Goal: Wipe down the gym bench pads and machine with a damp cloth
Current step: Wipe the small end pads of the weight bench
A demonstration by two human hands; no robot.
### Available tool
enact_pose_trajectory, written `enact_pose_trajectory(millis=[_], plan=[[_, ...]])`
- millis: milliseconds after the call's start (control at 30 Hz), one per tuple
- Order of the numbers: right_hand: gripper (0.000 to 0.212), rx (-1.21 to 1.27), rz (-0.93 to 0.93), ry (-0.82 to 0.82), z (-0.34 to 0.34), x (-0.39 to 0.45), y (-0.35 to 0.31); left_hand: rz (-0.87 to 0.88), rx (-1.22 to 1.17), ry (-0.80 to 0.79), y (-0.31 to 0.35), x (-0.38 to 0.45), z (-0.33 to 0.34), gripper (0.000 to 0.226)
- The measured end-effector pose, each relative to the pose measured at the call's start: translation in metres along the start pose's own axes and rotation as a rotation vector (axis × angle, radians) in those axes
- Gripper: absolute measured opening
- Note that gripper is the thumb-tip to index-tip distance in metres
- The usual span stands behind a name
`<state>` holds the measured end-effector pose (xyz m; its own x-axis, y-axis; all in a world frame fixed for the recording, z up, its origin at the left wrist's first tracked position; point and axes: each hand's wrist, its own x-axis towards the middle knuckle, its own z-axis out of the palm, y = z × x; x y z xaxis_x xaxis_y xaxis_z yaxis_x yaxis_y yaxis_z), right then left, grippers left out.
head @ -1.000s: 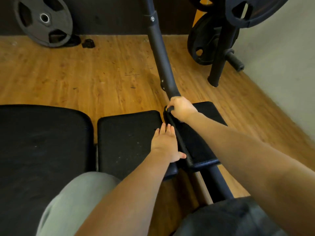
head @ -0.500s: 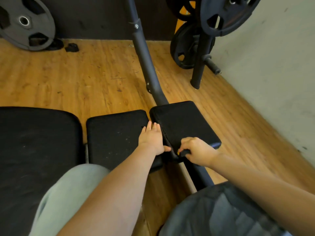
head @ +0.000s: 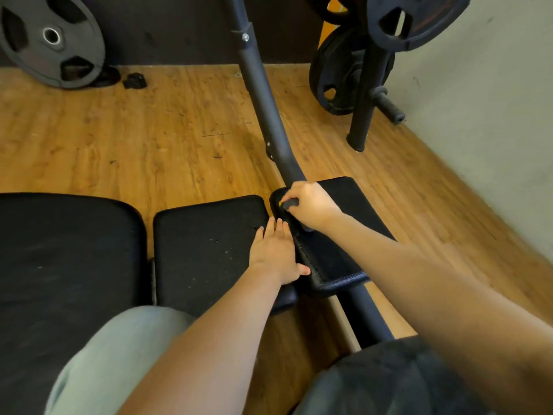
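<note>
Right hand [head: 308, 205] is up at the far corner of the small black padded rest on the right [head: 356, 223], fingers curled tight around a dark bunched cloth [head: 288, 203] with a speck of yellow showing, pressing it onto the pad's corner. Just beyond those fingers the black steel machine tube [head: 263, 97] rises away across the wooden plank floor [head: 134, 139]. Left hand [head: 275, 253] lies flat, fingers straight and together, palm down on the near-right edge of the middle black square pad [head: 206, 241], thumb reaching toward the gap between the two pads. It looks like bracing, not wiping.

Further left of both hands sits the big black bench cushion [head: 65, 259], and pale specks dot the middle pad just left of the flat fingers, so that surface probably wants a pass yet.

What might go wrong? The cloth is wadded small, so I'd guess it could skip the stitched seam and edges. Pushing hard at the far corner could also send the knuckles into the tube. The black weight plates on the rack [head: 353, 70] stand well beyond reach.
</note>
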<state>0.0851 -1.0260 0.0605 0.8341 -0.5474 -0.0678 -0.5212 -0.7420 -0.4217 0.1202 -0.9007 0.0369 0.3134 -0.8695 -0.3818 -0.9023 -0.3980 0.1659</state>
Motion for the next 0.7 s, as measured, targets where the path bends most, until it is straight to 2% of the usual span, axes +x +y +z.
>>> enact_pose_trajectory(millis=[67,167,233,333,467,600,700], plan=[[0.022,-0.068,0.023,-0.107,0.006,0.017,-0.003,0.002,0.009,-0.004,-0.001,0.001,0.0,0.105],[0.02,-0.102,-0.048,-0.104,0.013,0.005,-0.001,0.002,-0.031,0.01,-0.002,0.002,-0.001,0.105],[0.019,-0.083,-0.115,-0.114,0.014,-0.02,0.0,0.006,-0.068,0.015,-0.003,0.001,-0.001,0.101],[0.021,-0.038,-0.113,-0.117,0.008,-0.067,0.01,-0.009,-0.062,-0.014,-0.004,-0.001,-0.005,0.099],[0.026,-0.114,-0.137,-0.225,0.002,-0.124,0.021,-0.045,-0.049,-0.053,-0.008,-0.002,-0.016,0.097],[0.026,-0.129,-0.113,-0.286,-0.003,-0.138,0.022,-0.057,-0.057,-0.049,-0.005,-0.006,-0.015,0.101],[0.027,-0.045,-0.034,-0.229,-0.004,-0.133,0.024,-0.082,-0.051,-0.002,-0.004,-0.006,-0.013,0.099]])
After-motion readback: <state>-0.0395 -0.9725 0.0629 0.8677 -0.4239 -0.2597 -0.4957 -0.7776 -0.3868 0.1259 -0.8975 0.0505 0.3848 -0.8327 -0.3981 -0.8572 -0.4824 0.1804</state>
